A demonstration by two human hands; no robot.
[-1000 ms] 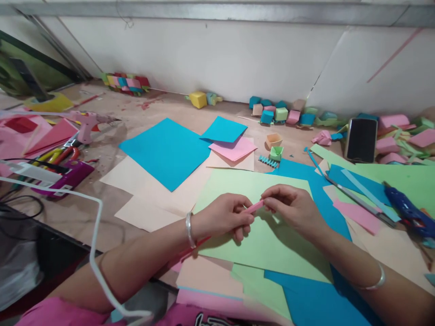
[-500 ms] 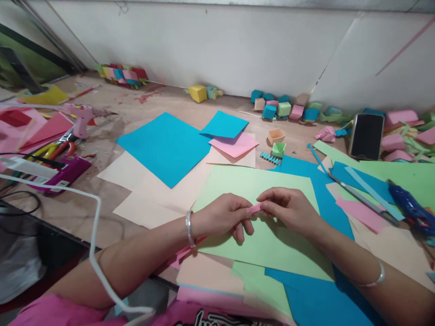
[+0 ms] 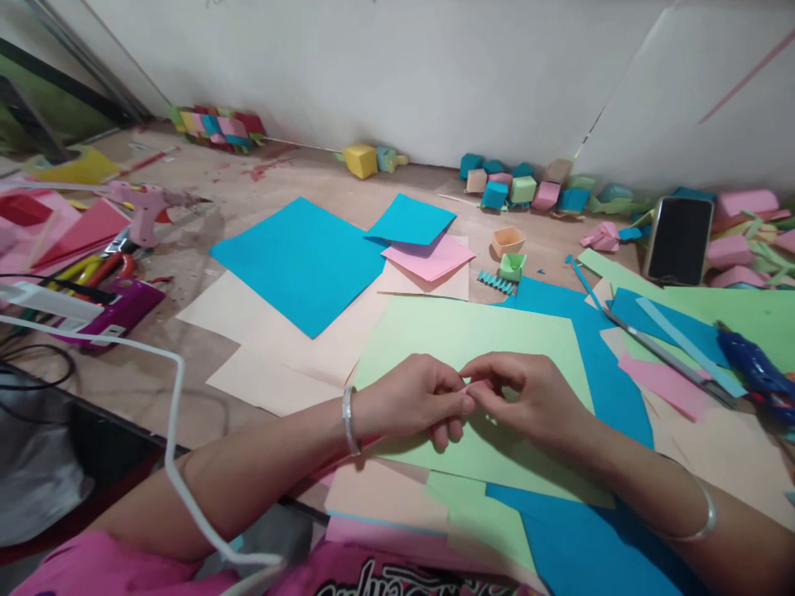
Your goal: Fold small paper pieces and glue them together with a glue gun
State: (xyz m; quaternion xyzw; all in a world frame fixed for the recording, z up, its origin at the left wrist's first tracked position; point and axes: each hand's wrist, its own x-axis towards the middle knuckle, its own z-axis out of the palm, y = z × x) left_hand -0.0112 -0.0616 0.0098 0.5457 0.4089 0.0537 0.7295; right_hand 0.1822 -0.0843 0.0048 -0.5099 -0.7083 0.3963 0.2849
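My left hand (image 3: 426, 401) pinches a small folded piece of pink paper (image 3: 469, 386), now almost wholly covered by fingertips. From the other side, the thumb and index finger of my right hand (image 3: 525, 391) close on that same bit of paper. Both hands meet just above a pale green sheet (image 3: 397, 331), which lies over a large blue sheet (image 3: 612, 381). A small green paper box (image 3: 513, 266), an orange paper box (image 3: 508, 240) and a crimped blue strip (image 3: 495, 281) sit beyond the hands.
Scissors (image 3: 658, 349), a blue tool (image 3: 758, 368) and a phone (image 3: 679, 240) lie to the right. On the left are a pink glue gun (image 3: 142, 211) and a white cable (image 3: 172, 430) crossing near my left forearm. Several folded paper blocks (image 3: 522, 189) line the wall.
My hands have drawn closer together, and the fingertips now cover most of the pink paper that showed between them before. The camera view has shifted slightly.
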